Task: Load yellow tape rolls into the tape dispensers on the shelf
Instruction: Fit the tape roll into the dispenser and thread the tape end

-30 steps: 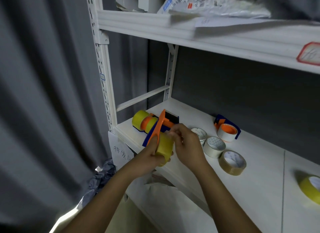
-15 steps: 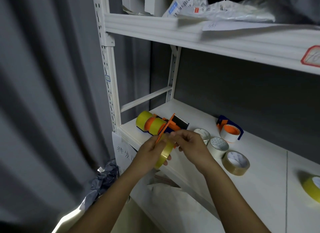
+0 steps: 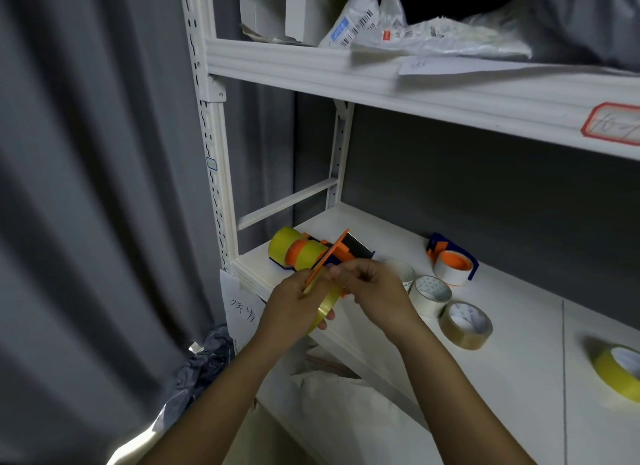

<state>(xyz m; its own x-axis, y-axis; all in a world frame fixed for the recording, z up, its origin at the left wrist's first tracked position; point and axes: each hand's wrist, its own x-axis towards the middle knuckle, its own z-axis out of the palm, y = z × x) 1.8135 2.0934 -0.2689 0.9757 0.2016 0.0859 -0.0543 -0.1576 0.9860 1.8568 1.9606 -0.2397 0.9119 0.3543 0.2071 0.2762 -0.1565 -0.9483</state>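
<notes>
Head view: my left hand (image 3: 289,305) grips a yellow tape roll (image 3: 327,307) in an orange dispenser (image 3: 329,262), held just in front of the white shelf (image 3: 485,343) edge. My right hand (image 3: 372,288) pinches at the roll's top, fingers curled. Two loaded dispensers (image 3: 298,251) lie behind on the shelf, a spare yellow roll (image 3: 618,373) far right.

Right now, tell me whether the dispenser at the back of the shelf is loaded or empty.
Loaded, but not with yellow: the blue dispenser holds a white roll on its orange hub.
</notes>
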